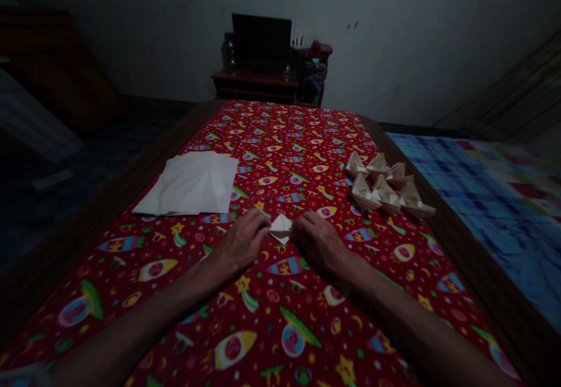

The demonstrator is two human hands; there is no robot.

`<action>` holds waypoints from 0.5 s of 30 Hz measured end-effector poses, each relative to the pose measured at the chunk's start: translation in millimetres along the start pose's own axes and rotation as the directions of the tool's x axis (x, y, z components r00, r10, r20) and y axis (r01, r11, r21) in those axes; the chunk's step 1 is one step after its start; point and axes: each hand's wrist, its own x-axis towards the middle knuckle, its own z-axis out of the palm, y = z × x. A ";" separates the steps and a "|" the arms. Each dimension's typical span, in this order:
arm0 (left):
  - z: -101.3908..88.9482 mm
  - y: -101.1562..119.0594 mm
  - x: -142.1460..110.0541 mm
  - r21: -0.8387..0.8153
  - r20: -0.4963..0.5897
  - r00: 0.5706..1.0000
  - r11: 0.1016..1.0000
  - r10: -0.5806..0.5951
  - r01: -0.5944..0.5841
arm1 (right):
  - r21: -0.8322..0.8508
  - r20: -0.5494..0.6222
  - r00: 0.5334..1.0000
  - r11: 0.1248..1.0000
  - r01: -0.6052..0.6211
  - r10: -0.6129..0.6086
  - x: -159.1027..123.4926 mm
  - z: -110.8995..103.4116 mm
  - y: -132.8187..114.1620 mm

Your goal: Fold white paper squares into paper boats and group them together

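A small folded white paper piece (281,227) lies on the red rocket-patterned tablecloth (280,317) between my two hands. My left hand (241,241) pinches its left side with curled fingers. My right hand (316,239) grips its right side, fingers closed over the edge. Both forearms rest on the cloth. A stack of flat white paper sheets (193,183) sits to the upper left of my left hand. Several finished folded paper boats (385,187) are grouped to the upper right of my right hand.
The table has a dark wooden rim (477,258). A blue checked mat (491,200) covers the floor at right. A dark monitor with speakers on a low wooden stand (262,65) stands against the far wall. The room is dim.
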 end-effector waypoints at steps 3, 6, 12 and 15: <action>2.3 -3.5 0.8 -0.031 -0.033 0.999 0.999 -0.038 0.037 | -0.006 0.030 0.999 1.000 0.029 -0.029 -1.1 -3.5 -2.0; 6.5 -4.7 2.6 -0.014 -0.053 0.998 0.999 -0.045 0.044 | -0.016 0.026 0.999 1.000 0.025 -0.025 -0.2 -3.6 -3.3; 2.1 1.8 5.1 0.030 -0.025 0.999 0.999 -0.029 0.030 | 0.024 -0.020 0.999 0.999 0.047 -0.046 -0.8 -1.6 -2.6; -1.0 1.7 5.4 -0.003 -0.019 1.000 1.000 -0.024 0.024 | 0.024 -0.023 0.997 0.997 0.071 -0.071 -0.6 -1.7 -4.9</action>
